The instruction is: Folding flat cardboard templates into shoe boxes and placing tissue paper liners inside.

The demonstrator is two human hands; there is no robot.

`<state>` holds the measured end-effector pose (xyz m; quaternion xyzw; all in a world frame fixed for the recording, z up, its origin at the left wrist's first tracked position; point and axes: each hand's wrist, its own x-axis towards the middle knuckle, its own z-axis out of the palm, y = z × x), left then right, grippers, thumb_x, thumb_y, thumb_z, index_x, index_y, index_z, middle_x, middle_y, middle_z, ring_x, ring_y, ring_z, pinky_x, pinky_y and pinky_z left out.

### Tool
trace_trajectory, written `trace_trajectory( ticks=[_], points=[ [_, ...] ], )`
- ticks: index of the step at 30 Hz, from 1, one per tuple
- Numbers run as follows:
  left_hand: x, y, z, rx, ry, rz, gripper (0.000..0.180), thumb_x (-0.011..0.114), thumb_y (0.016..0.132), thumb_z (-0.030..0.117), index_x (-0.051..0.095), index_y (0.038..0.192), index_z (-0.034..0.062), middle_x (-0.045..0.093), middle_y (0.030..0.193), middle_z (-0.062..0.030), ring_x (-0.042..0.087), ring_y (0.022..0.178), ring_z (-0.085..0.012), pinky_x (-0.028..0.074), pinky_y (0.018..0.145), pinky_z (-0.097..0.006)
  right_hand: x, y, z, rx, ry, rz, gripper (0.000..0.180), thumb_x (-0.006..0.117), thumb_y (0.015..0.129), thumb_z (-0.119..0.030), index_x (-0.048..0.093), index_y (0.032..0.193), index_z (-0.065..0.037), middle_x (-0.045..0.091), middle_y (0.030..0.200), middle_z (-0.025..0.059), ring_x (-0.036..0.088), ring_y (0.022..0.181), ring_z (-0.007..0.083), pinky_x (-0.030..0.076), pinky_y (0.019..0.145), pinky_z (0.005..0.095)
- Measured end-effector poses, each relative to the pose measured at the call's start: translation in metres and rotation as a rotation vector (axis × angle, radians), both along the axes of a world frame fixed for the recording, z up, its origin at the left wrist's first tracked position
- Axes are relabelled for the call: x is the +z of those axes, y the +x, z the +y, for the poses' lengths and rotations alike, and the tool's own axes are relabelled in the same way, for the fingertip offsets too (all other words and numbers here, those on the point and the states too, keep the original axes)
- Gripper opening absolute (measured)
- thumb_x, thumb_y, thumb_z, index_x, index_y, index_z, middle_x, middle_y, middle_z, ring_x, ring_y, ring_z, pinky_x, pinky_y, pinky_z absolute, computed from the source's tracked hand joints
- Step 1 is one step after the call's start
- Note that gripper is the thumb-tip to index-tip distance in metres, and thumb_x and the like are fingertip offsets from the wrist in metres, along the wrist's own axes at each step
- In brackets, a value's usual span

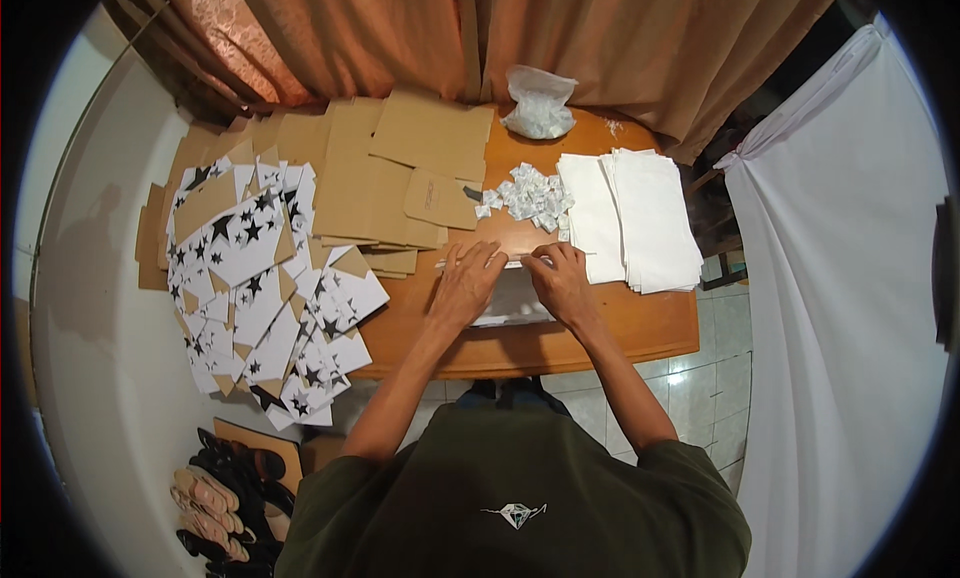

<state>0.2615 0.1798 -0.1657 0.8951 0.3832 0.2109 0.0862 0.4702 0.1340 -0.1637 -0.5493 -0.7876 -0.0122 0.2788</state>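
Observation:
My left hand (466,281) and my right hand (558,279) rest side by side on a white paper piece (512,306) lying flat on the wooden table (640,328). Both hands press its far edge, fingers curled over a fold line. Just beyond my fingers lies a heap of small white sachets (530,194). A stack of white paper sheets (640,218) sits right of my right hand.
Flat brown cardboard blanks (400,178) cover the table's far left. Star-printed white box blanks (260,288) spill over the left edge. A clear plastic bag of sachets (540,103) stands at the back. Sandals (225,498) lie on the floor at lower left. A white cloth (830,308) hangs at right.

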Motion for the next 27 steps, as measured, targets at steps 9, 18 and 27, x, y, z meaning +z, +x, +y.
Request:
trace_trajectory(
  ticks=[9,18,27],
  points=[
    [-0.078,0.009,-0.099,-0.011,-0.147,0.057,0.03,0.065,0.095,0.021,0.058,0.121,0.0095,0.057,0.139,-0.011,0.048,0.137,-0.0316,0.02,0.115,-0.064,-0.092,0.025,-0.095,0.082,-0.127,-0.033,0.02,0.068,0.09,-0.019,0.069,0.109,-0.011,0.063,0.13,0.0076,0.053,0.126,0.0299,0.03,0.113,0.0594],
    [-0.107,0.06,-0.163,0.055,-0.048,0.143,0.042,0.061,0.096,0.014,0.054,0.138,0.0107,0.058,0.139,-0.0101,0.049,0.137,-0.0303,0.028,0.114,-0.056,-0.12,0.073,-0.146,0.091,-0.04,0.073,0.023,0.067,0.087,-0.016,0.066,0.109,-0.009,0.066,0.12,0.0075,0.058,0.118,0.0278,0.039,0.105,0.0513],
    [-0.109,0.069,-0.162,0.089,-0.046,0.035,0.031,0.064,0.094,0.014,0.064,0.125,0.0126,0.063,0.134,-0.0073,0.054,0.13,-0.0277,0.034,0.11,-0.054,-0.119,0.073,-0.145,0.082,0.037,0.126,0.019,0.074,0.083,-0.014,0.069,0.1,-0.009,0.069,0.108,0.0034,0.061,0.107,0.0247,0.045,0.093,0.0423]
  ],
)
